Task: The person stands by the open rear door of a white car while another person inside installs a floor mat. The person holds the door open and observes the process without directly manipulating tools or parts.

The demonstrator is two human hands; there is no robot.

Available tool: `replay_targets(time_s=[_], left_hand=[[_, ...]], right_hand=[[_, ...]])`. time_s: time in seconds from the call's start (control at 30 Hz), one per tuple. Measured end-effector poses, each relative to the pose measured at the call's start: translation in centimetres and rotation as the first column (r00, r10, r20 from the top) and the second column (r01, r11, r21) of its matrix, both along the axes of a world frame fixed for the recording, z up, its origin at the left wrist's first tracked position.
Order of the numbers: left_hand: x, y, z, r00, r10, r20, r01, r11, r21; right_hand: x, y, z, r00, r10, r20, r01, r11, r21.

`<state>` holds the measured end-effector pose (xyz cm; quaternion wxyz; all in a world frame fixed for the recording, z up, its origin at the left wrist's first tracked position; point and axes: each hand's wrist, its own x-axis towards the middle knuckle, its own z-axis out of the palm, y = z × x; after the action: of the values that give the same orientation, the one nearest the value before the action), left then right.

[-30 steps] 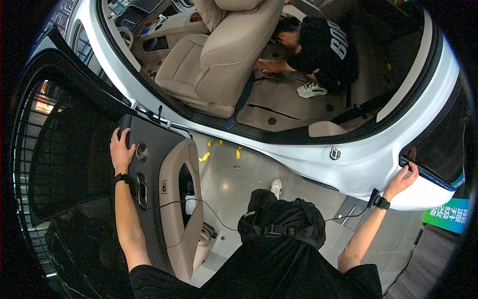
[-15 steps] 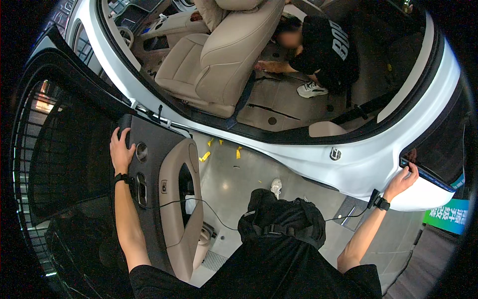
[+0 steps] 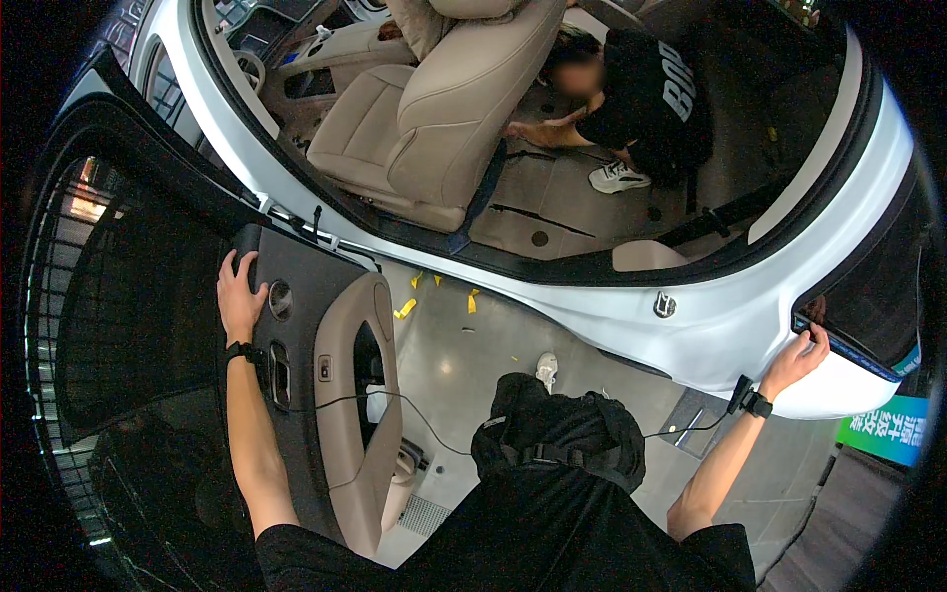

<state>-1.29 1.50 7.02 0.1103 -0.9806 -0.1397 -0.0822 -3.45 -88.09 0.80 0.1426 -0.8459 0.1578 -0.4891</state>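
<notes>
My left hand (image 3: pixel 240 304) rests on the top of the opened car door's dark inner panel (image 3: pixel 296 252), its fingers spread beside a round speaker (image 3: pixel 281 301). Below it are the metal door handle (image 3: pixel 281 375) and a beige armrest (image 3: pixel 335 464). On the far right, my right hand (image 3: pixel 797 357) touches the white car body (image 3: pixel 592 306) at the lower corner of the rear side window (image 3: pixel 858 266). Its fingers are slightly bent and apart, with nothing visible between them. Each wrist wears a black band with a cable.
Inside the car, a person in black (image 3: pixel 641 104) crouches on the bare floor (image 3: pixel 552 212) behind a beige front seat (image 3: pixel 434 118), one hand near the seat base. Yellow scraps (image 3: pixel 405 309) lie on the ground below the sill. A latch striker (image 3: pixel 665 304) sits on the door frame.
The crouching person's head and arm have shifted slightly. My hands and the door stay where they were.
</notes>
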Motion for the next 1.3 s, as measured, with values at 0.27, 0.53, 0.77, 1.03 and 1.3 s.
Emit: replay_targets(time_s=[0.27, 0.53, 0.77, 1.03, 1.3], left_hand=[[-0.02, 0.32, -0.15, 1.000, 0.003, -0.002, -0.003, 1.000, -0.005], [0.06, -0.06, 0.06, 1.000, 0.009, -0.003, -0.009, 1.000, -0.007], [0.04, 0.01, 0.05, 1.000, 0.007, -0.002, -0.007, 1.000, -0.006], [-0.03, 0.19, -0.07, 1.000, -0.006, 0.000, 0.006, 1.000, -0.002], [-0.02, -0.27, 0.23, 1.000, 0.013, -0.004, -0.013, 1.000, -0.010]], right_hand=[[0.00, 0.34, 0.20, 1.000, -0.005, -0.001, 0.005, 1.000, -0.017], [-0.01, 0.15, 0.09, 1.000, -0.006, 0.001, 0.006, 1.000, -0.027], [0.00, 0.44, 0.30, 1.000, -0.004, 0.000, 0.004, 1.000, -0.008], [0.00, 0.08, -0.03, 1.000, 0.003, 0.000, -0.003, 1.000, 0.002], [-0.06, 0.02, -0.01, 1.000, -0.013, -0.009, 0.013, 1.000, -0.005]])
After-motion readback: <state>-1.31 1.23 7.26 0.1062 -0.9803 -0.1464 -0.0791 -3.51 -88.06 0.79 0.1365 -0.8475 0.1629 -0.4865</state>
